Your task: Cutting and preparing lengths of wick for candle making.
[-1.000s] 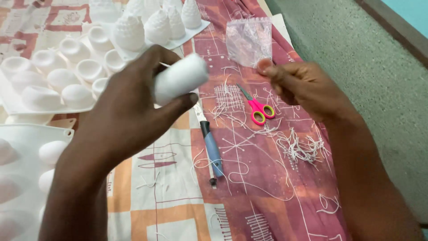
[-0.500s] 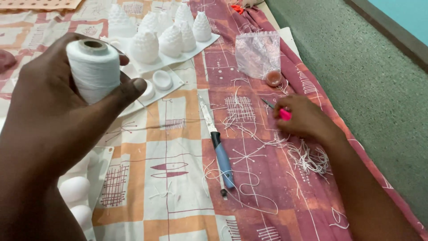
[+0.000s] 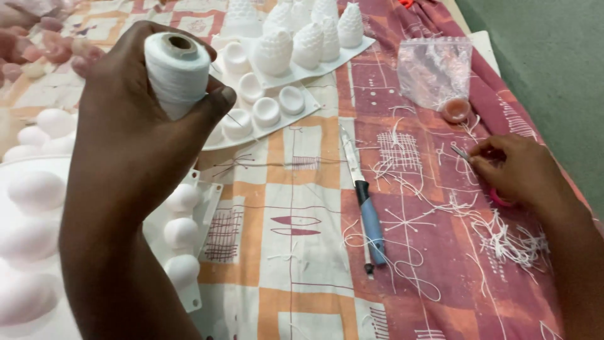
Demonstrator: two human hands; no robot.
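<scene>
White thread spool (image 3: 177,72) gripped upright in left hand (image 3: 135,135); right hand (image 3: 519,173) closed over pink scissors (image 3: 500,198)

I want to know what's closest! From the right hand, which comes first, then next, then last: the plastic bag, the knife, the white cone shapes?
From the right hand:
1. Plastic bag, just above it.
2. Knife, to its left, mid-cloth.
3. White cone shapes, far up-left on a tray.

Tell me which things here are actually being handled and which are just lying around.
In hand:
left hand holding the thread spool
right hand on the pink scissors

Lying about:
blue-handled knife
white moulds
plastic bag
cut thread pieces
patterned cloth
</scene>
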